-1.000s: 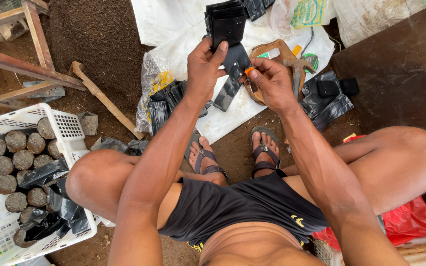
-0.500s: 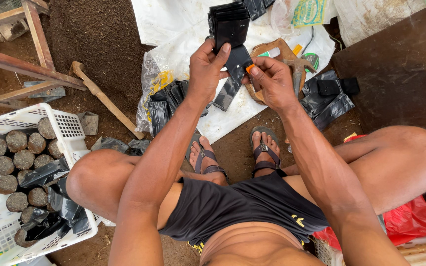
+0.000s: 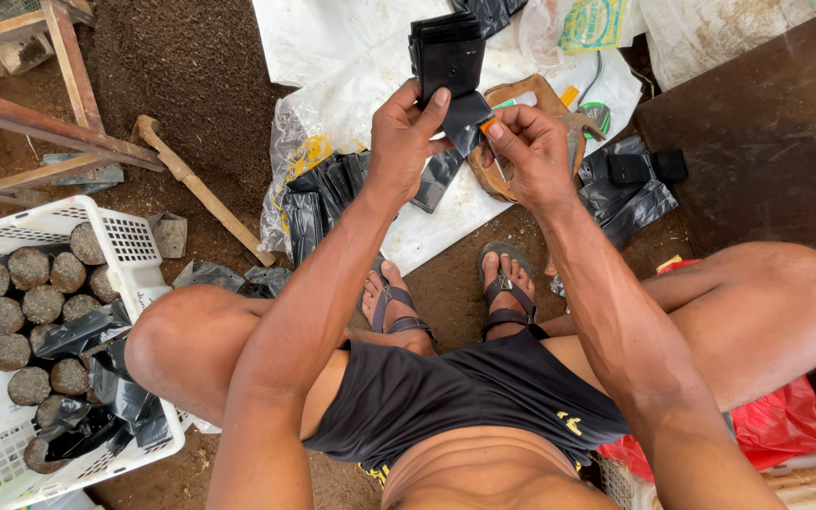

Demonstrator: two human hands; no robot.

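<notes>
We see the left hand [image 3: 406, 142] clamp a stack of black bags [image 3: 446, 55] above the white sheet [image 3: 351, 57] while the right hand [image 3: 526, 151] pinches one bag's corner [image 3: 469, 118], and a hasty tug could spill the stack onto the sheet.

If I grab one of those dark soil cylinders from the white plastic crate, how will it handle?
The dark soil cylinders look like packed earth, so probably heavy for their size and crumbly under a hard squeeze. Being round, one would likely roll if laid on its side. The white plastic crate holds them close together, so lifting one may loosen its neighbours.
</notes>
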